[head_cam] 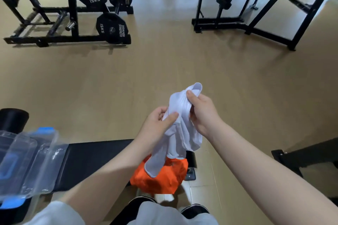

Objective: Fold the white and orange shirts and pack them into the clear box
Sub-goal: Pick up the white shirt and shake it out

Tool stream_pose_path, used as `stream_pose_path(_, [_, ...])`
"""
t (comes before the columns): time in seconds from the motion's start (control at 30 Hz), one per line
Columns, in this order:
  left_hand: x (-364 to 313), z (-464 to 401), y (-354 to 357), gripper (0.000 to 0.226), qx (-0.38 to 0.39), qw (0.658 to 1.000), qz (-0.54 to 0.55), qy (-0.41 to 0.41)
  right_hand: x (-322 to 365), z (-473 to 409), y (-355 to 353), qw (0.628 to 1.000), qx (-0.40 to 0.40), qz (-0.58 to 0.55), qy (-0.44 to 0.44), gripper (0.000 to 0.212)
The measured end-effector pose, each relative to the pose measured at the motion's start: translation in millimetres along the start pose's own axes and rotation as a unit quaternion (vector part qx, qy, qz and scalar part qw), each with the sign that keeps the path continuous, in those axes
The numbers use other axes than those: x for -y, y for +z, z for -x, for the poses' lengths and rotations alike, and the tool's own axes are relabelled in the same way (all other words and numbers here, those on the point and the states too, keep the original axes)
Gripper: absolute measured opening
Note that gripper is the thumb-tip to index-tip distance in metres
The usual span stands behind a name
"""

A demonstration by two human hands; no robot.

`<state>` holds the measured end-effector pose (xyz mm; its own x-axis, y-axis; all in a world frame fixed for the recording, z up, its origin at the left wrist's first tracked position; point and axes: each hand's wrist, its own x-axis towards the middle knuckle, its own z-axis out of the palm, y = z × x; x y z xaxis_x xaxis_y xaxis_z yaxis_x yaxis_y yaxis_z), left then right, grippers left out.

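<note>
Tan gym flooring (164, 64) stretched out ahead of you, and over it you held the white shirt (180, 126) bunched up in the air between both hands. Your right hand (203, 113) pinched its upper edge, thumb over the cloth near the top fold. Your left hand (159, 124) gripped it lower on the left side, thumb pressed across the front. The shirt's loose end hung down and touched the orange shirt (161, 179), which lay crumpled on the near end of the black padded bench (91, 160). On the bench's left end sat the clear box (27, 162) with blue latches, well apart from both shirts. Beyond, a black plate-loaded machine (73, 5) carrying 15 kg plates stood far left, and a black rack (256, 5) far right.
</note>
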<state>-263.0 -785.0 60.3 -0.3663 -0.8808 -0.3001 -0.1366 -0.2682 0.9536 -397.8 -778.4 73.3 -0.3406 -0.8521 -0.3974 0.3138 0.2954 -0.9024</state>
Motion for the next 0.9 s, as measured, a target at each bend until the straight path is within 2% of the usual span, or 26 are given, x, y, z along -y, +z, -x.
stream_pose_path(0.07, [7.4, 8.3, -2.9, 0.016, -0.006, 1.000, -0.013, 0.010, 3.8, 2.9, -3.7, 1.000, 0.003, -0.016, -0.002, 0.022])
stream_pose_path(0.17, [1.7, 14.5, -6.3, 0.006, -0.076, 0.995, -0.005, 0.062, 9.9, 8.3, -13.7, 1.000, 0.000, -0.031, -0.006, 0.025])
stream_pose_path(0.23, [-12.2, 16.4, -6.9, 0.013, -0.110, 0.988, 0.001, 0.107, 5.8, 10.5, -23.7, 0.999, -0.007, 0.037, -0.021, 0.024])
stream_pose_path(0.3, [-28.0, 17.4, -6.0, 0.018, -0.117, 0.982, 0.003, 0.147, -3.5, 12.4, -33.2, 0.984, -0.024, 0.170, -0.052, 0.023])
stream_pose_path(0.33, [-35.2, 17.9, -4.9, 0.018, -0.110, 0.981, -0.004, 0.158, -7.1, 14.6, -36.6, 0.972, -0.042, 0.220, -0.074, 0.025])
stream_pose_path(0.4, [-45.4, 20.5, -2.3, 0.016, -0.068, 0.984, -0.038, 0.161, -7.5, 23.3, -39.7, 0.957, -0.067, 0.247, -0.135, 0.019])
stream_pose_path(0.43, [-48.7, 22.3, -1.1, 0.014, -0.034, 0.986, -0.058, 0.154, -3.1, 29.8, -40.1, 0.952, -0.046, 0.245, -0.177, 0.023])
stream_pose_path(0.53, [-56.7, 29.4, 1.4, 0.006, 0.073, 0.984, -0.103, 0.123, 15.5, 49.2, -37.5, 0.913, 0.129, 0.272, -0.277, 0.034])
stream_pose_path(0.6, [-60.5, 33.9, 2.5, 0.005, 0.087, 0.984, -0.105, 0.113, 22.7, 56.5, -35.1, 0.892, 0.186, 0.284, -0.299, 0.030])
stream_pose_path(0.73, [-61.4, 41.9, 5.3, 0.009, 0.030, 0.991, -0.069, 0.113, 23.1, 63.5, -34.3, 0.913, 0.171, 0.248, -0.275, 0.021])
stream_pose_path(0.9, [-42.4, 56.7, 14.6, 0.012, -0.029, 0.991, 0.095, 0.093, 16.5, 73.3, -27.3, 0.945, 0.167, 0.176, -0.221, 0.019])
